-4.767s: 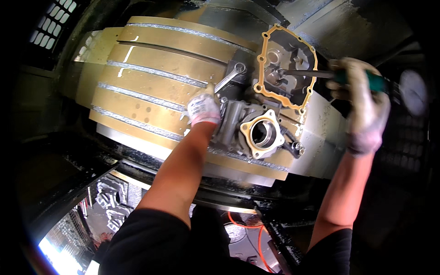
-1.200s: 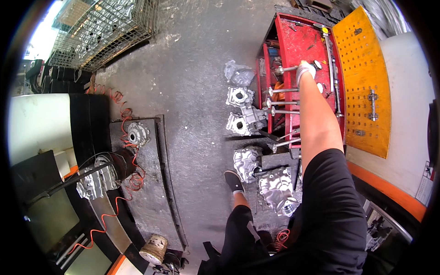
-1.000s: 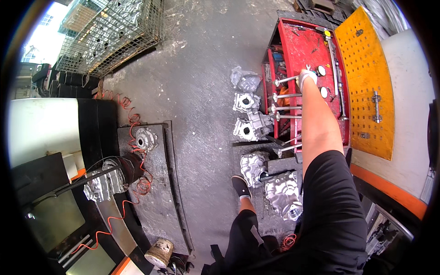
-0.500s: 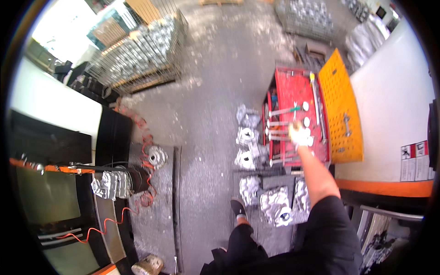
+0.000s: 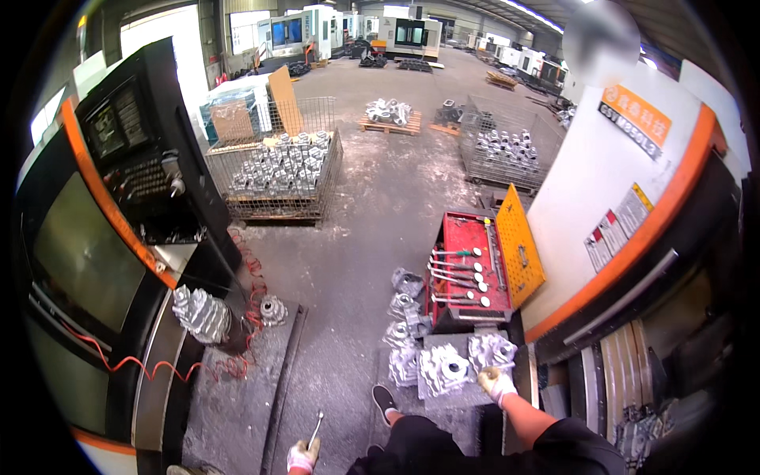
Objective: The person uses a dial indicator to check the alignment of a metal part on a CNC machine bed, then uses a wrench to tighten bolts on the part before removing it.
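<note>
My left hand [image 5: 303,457], in a pale work glove, is at the lower edge, closed around a slim metal wrench [image 5: 316,428] that points up and away. My gloved right hand [image 5: 496,383] is low at the near edge of a silver metal casting [image 5: 492,349]. Its fingers are curled, and anything in them is too small or hidden to name. Left of it sits a larger casting [image 5: 446,370] with a round dark bore. Beyond stands a red tool chest [image 5: 495,302] with several dial gauges [image 5: 477,277] lying across its top.
A yellow perforated panel [image 5: 520,257] rises along the chest's right side. Machines [image 5: 625,158] flank the aisle. On the left, a casting stack [image 5: 201,315] stands beside a coiled red air hose [image 5: 235,366]. Farther off are wire cages [image 5: 273,178] full of castings.
My right hand has come back from the gauges on the tool chest to the near castings. The view has tilted up, and my left hand with the wrench now shows.
</note>
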Available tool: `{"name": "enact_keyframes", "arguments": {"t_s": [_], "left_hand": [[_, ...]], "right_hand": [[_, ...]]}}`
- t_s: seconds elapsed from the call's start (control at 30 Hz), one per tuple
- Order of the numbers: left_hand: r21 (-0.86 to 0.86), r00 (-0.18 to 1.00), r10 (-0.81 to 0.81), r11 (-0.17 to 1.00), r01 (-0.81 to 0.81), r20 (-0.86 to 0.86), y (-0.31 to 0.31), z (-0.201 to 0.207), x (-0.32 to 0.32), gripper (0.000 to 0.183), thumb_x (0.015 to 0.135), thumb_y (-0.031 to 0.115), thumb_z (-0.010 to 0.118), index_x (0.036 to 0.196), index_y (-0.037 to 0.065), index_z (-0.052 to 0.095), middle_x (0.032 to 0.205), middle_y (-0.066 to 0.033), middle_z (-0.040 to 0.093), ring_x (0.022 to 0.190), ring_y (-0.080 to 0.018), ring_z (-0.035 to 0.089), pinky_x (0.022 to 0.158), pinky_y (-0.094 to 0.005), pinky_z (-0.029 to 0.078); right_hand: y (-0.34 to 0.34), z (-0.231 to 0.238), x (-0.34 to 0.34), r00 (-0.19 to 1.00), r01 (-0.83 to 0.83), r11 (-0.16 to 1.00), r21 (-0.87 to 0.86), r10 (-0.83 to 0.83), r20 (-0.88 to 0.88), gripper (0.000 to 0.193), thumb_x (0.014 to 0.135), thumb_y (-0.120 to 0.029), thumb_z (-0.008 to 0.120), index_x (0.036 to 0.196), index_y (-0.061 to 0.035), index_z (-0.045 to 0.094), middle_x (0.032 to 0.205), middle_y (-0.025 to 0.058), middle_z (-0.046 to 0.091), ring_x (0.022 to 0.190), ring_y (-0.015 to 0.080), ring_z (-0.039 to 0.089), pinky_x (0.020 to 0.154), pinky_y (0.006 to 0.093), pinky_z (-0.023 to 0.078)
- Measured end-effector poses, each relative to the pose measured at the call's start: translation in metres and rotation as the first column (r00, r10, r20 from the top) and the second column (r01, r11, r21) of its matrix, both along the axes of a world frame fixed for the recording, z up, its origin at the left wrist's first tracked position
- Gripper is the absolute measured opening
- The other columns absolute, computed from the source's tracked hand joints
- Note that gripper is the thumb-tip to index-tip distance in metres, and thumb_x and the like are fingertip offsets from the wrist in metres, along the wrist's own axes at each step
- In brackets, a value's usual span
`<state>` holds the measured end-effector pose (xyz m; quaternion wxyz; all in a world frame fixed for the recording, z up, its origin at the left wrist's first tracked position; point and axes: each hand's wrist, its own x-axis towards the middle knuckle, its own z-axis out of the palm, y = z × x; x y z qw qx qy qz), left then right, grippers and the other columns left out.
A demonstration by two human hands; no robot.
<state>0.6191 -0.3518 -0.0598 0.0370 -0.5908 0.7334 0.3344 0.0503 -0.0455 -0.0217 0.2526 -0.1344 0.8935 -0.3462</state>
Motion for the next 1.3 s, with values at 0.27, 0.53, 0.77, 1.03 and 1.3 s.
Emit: {"name": "enact_keyframes", "arguments": {"t_s": [0.27, 0.53, 0.77, 1.03, 1.3], "left_hand": [[0.399, 0.931, -0.087, 0.886, 0.235, -0.354, 0.052, 0.096, -0.099, 0.037, 0.098, 0.043, 0.066, 0.098, 0.007, 0.073, 0.073, -0.0014, 0.066, 0.067, -0.0117, 0.059, 0.063, -0.0306, 0.048], [0.529, 0.768, -0.159, 0.638, 0.559, -0.62, 0.168, 0.205, -0.236, 0.026, 0.107, 0.032, 0.056, 0.106, 0.008, 0.065, 0.075, 0.0005, 0.061, 0.052, -0.0087, 0.052, 0.048, -0.0253, 0.044], [0.587, 0.635, -0.123, 0.279, 0.76, -0.763, 0.384, 0.232, -0.362, 0.032, 0.109, 0.034, 0.052, 0.115, 0.004, 0.062, 0.081, -0.0047, 0.062, 0.059, -0.0165, 0.059, 0.059, -0.0329, 0.056], [0.755, 0.749, -0.121, -0.202, 0.624, -0.651, 0.64, 0.261, -0.447, 0.032, 0.112, 0.032, 0.045, 0.123, 0.003, 0.055, 0.087, -0.0084, 0.062, 0.081, -0.0239, 0.063, 0.072, -0.0414, 0.059], [0.817, 0.648, -0.501, -0.402, 0.413, -0.574, 0.733, 0.245, -0.495, 0.042, 0.112, 0.035, 0.042, 0.131, -0.001, 0.054, 0.09, -0.0138, 0.065, 0.09, -0.0326, 0.072, 0.077, -0.0421, 0.064]], "right_hand": [[0.187, 0.053, 0.166, 0.93, 0.262, 0.965, -0.006, -0.251, 0.267, 0.033, 0.099, -0.024, 0.064, 0.117, 0.0025, 0.067, 0.086, 0.0106, 0.073, 0.063, 0.0162, 0.066, 0.058, 0.0312, 0.055], [0.274, 0.068, 0.226, 0.849, 0.513, 0.767, -0.385, -0.388, 0.359, 0.03, 0.101, -0.024, 0.067, 0.12, -0.0005, 0.064, 0.095, 0.0074, 0.07, 0.071, 0.0133, 0.063, 0.06, 0.0295, 0.054], [0.364, 0.129, 0.244, 0.856, 0.375, 0.709, -0.597, -0.016, 0.517, 0.044, 0.1, -0.032, 0.071, 0.135, -0.007, 0.061, 0.111, 0.0035, 0.069, 0.096, 0.0121, 0.065, 0.084, 0.0275, 0.054], [0.481, 0.193, 0.218, 0.679, 0.646, 0.32, -0.693, 0.174, 0.714, 0.027, 0.105, -0.025, 0.061, 0.118, -0.0025, 0.067, 0.101, 0.0108, 0.073, 0.088, 0.0149, 0.069, 0.066, 0.0264, 0.056], [0.544, 0.178, 0.212, 0.686, 0.726, 0.293, -0.622, -0.249, 0.684, 0.03, 0.108, -0.031, 0.054, 0.115, -0.0055, 0.066, 0.086, 0.0087, 0.072, 0.07, 0.0152, 0.071, 0.057, 0.0254, 0.058]]}}
